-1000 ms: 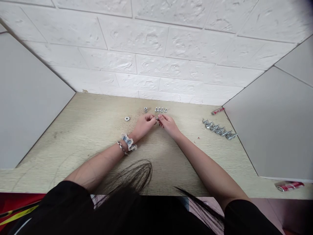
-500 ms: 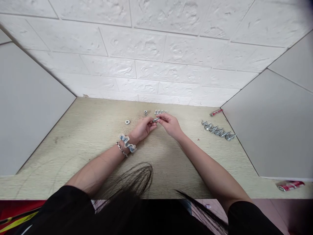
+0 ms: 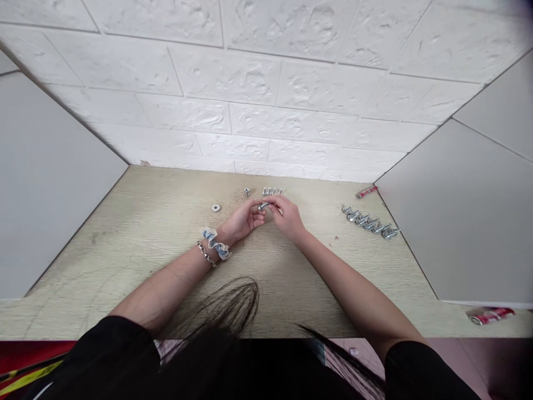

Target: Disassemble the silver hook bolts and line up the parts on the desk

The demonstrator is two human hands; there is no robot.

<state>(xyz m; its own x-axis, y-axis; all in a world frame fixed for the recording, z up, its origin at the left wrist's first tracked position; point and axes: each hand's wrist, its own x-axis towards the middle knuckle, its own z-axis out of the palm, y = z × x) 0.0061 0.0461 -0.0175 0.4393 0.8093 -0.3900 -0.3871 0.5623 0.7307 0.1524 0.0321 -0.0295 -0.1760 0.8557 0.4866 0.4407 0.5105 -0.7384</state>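
Note:
A silvery bolt (image 3: 262,206) is held between my two hands, just above the worktop. My left hand (image 3: 244,220) pinches its left end with thumb and forefinger, the other fingers curled loosely below. The fingertips of my right hand (image 3: 287,216) close on its right end and partly hide it. Behind my fingers stand several small bolts (image 3: 269,191) in a row. A small stack of nuts (image 3: 247,192) sits left of that row. One flat washer (image 3: 215,208) lies on the worktop, left of my left hand.
Several bolts with washers (image 3: 370,222) form a slanting row at the right. Red batteries (image 3: 366,192) (image 3: 492,316) lie by the right grey panel (image 3: 478,222). A white brick-patterned wall (image 3: 270,100) bounds the pale worktop (image 3: 166,200), with another grey panel (image 3: 54,183) at left.
My right hand has shifted slightly down around the bolt, and more of the bolt's left end shows now. The loose pieces on the worktop lie as before.

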